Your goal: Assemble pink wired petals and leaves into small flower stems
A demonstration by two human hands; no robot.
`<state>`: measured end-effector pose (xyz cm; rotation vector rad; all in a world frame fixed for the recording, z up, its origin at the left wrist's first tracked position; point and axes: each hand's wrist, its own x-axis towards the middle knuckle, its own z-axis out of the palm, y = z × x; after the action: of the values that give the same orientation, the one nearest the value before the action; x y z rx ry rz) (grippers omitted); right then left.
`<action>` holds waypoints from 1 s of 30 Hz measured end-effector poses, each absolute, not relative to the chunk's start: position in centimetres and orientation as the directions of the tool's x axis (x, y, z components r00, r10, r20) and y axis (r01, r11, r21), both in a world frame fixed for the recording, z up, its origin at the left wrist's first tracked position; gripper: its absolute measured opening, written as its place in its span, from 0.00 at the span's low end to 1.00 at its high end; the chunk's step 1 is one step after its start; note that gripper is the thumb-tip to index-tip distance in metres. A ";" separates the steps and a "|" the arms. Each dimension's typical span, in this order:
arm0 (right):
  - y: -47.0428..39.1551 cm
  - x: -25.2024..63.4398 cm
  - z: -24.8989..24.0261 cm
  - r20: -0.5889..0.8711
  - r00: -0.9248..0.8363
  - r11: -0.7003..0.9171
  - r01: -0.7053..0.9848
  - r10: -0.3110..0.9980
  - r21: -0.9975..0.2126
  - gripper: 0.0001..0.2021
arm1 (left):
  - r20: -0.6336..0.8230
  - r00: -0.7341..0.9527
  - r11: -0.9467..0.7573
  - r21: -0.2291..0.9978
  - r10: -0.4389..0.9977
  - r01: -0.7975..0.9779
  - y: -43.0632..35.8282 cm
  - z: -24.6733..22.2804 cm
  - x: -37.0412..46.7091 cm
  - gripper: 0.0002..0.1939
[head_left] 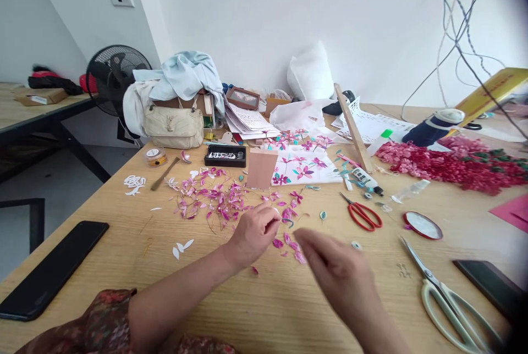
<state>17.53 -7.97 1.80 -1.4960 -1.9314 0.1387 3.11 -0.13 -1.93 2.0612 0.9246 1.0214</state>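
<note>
Pink petals [225, 200] lie in a loose spread at the middle of the wooden table [264, 321], beyond the hands, with further pieces below and between them.

Left hand [252, 233]: fingers bent inward, beside a small teal strip [287, 222]; cannot tell whether they are closed on anything. Right hand [340, 274]: blurred, fingers curled, near the lower petals; grip cannot be determined.

Markings: handwritten figures [403, 270] on the tabletop, apparently "99" above "124". Cream handbag [173, 130]: interlaced-letter monogram, apparently YSL. Black tray [225, 164]: white lettering-like marks inside, illegible. Printed sheets [249, 123]: text too small to read. Glue-type bottle [366, 179]: label illegible. Yellow package [487, 98], at far right: markings unreadable.
</note>
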 end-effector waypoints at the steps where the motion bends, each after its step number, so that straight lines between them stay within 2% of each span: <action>1: -7.2 18.4 2.7 0.492 -0.047 0.302 0.839 0.869 -0.453 0.11 | 0.408 0.492 -0.588 0.754 0.769 0.293 -0.4 -1.7 3.0 0.08; 4: -4.1 20.4 3.1 0.483 0.061 0.197 0.863 0.873 -0.466 0.11 | 0.403 0.535 -0.587 0.775 0.743 0.232 -1.4 -0.7 2.6 0.08; 8: -2.6 19.7 -1.3 0.266 -0.016 0.182 0.770 0.964 -0.612 0.14 | 0.190 0.412 -0.242 0.967 0.891 0.078 -1.6 0.1 2.3 0.05; 11: -4.8 17.5 -3.9 0.176 -0.133 0.215 0.751 0.975 -0.624 0.15 | 0.093 0.328 -0.095 0.995 0.940 -0.009 -0.6 -0.4 2.5 0.06; 14: -7.6 16.2 -2.8 0.198 -0.238 0.308 0.778 0.951 -0.548 0.15 | 0.190 0.294 -0.233 0.965 0.937 0.119 0.2 -1.3 2.8 0.05; 16: -8.3 16.6 -0.4 0.285 -0.252 0.368 0.781 0.925 -0.504 0.14 | 0.302 0.337 -0.392 0.888 0.892 0.242 0.2 -1.6 2.9 0.05; 19: -6.8 18.7 3.2 0.470 -0.115 0.365 0.794 0.875 -0.486 0.10 | 0.409 0.466 -0.570 0.772 0.785 0.281 -0.7 -1.3 2.6 0.07; 21: -4.8 20.1 3.9 0.497 -0.014 0.292 0.823 0.867 -0.488 0.09 | 0.419 0.526 -0.603 0.760 0.740 0.242 -1.5 -0.8 2.3 0.08; 23: -2.9 20.7 2.7 0.437 0.012 0.239 0.825 0.899 -0.513 0.11 | 0.372 0.526 -0.536 0.820 0.765 0.199 -2.1 -0.2 2.1 0.07; 27: -2.8 19.3 -2.4 0.274 -0.083 0.237 0.767 0.958 -0.597 0.14 | 0.165 0.404 -0.198 0.979 0.900 0.041 -2.0 0.1 2.2 0.05; 28: -3.6 18.6 -3.4 0.253 -0.108 0.241 0.772 0.961 -0.588 0.16 | 0.134 0.371 -0.150 0.989 0.919 0.014 -1.7 0.0 2.3 0.05; 30: -5.8 17.5 -4.1 0.230 -0.184 0.283 0.793 0.956 -0.540 0.15 | 0.148 0.316 -0.168 0.985 0.937 0.037 -1.0 -0.6 2.7 0.05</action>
<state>17.49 -5.84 -4.12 -1.5622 -2.0346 0.4080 2.67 -0.99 -0.57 1.5063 0.9336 1.0507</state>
